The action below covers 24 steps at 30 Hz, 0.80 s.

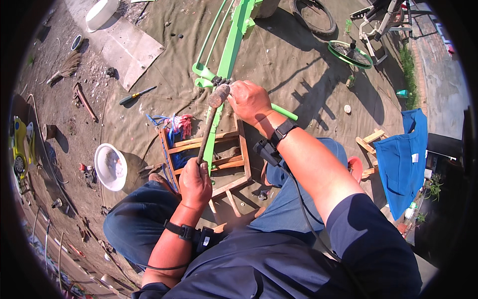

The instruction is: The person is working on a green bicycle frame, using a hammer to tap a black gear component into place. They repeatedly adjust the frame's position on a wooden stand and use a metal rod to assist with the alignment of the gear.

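My left hand [195,184] is closed around the handle of a hammer [207,132]. Its worn, rounded head [219,95] is beside the fingers of my right hand [250,102]. Those fingers are curled shut at a joint of the green metal frame [230,55], and what they grip is hidden. A dark bolt-like part [218,80] shows at that joint, next to a green fork-shaped piece [203,74]. Farther right, a green tube [285,111] sticks out past my right wrist. The frame's lower end lies across a wooden stool frame [244,154] between my knees.
A screwdriver [138,95] and a red pipe wrench [84,102] lie on the left. Nearer stands a white basin [110,167]. A green-rimmed wheel [350,54] and a tyre [313,17] are at the far right. Blue cloth [402,159] hangs beside my right knee.
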Each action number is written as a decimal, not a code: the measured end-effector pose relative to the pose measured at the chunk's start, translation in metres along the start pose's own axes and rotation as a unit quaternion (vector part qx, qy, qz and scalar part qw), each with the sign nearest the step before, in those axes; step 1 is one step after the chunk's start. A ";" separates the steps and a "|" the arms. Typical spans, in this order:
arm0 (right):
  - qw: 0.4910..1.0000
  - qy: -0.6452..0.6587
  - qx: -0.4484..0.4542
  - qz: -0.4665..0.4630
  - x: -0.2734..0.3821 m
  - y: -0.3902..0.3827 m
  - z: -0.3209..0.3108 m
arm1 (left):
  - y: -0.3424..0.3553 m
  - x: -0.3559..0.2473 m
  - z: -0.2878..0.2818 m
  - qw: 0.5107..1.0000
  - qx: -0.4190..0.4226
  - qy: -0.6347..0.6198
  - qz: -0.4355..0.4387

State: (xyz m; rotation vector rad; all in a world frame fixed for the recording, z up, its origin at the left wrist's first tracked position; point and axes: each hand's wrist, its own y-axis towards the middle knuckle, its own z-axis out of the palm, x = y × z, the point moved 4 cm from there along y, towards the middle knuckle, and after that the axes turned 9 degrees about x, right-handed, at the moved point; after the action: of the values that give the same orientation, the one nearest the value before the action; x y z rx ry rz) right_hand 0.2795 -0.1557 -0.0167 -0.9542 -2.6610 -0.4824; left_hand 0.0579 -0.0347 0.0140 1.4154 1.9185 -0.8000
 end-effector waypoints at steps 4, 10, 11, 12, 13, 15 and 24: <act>1.000 -0.006 0.006 -0.004 0.002 0.001 -0.001 | -0.002 0.010 0.004 0.999 0.024 0.024 -0.007; 1.000 -0.005 -0.006 -0.004 -0.002 -0.003 0.001 | 0.002 -0.004 -0.002 1.000 0.003 -0.008 0.007; 1.000 -0.006 0.000 -0.004 0.000 -0.001 0.000 | 0.002 -0.003 -0.003 1.000 0.002 -0.005 0.014; 1.000 -0.007 0.005 -0.004 0.003 0.001 -0.001 | 0.001 0.000 -0.001 1.000 0.001 -0.002 0.021; 1.000 -0.017 0.014 -0.003 0.003 0.001 0.000 | 0.000 0.010 0.005 0.999 0.029 0.019 -0.007; 1.000 0.014 -0.021 -0.019 0.001 0.000 -0.001 | 0.002 0.014 0.012 0.996 0.058 0.040 -0.063; 1.000 0.009 -0.019 -0.014 -0.002 0.002 0.001 | 0.003 0.016 0.013 0.997 0.044 0.031 -0.057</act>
State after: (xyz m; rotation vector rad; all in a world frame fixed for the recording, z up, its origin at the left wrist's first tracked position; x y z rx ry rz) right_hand 0.2821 -0.1544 -0.0180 -0.9202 -2.6614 -0.5457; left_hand 0.0584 -0.0345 -0.0066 1.4073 2.0484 -0.9140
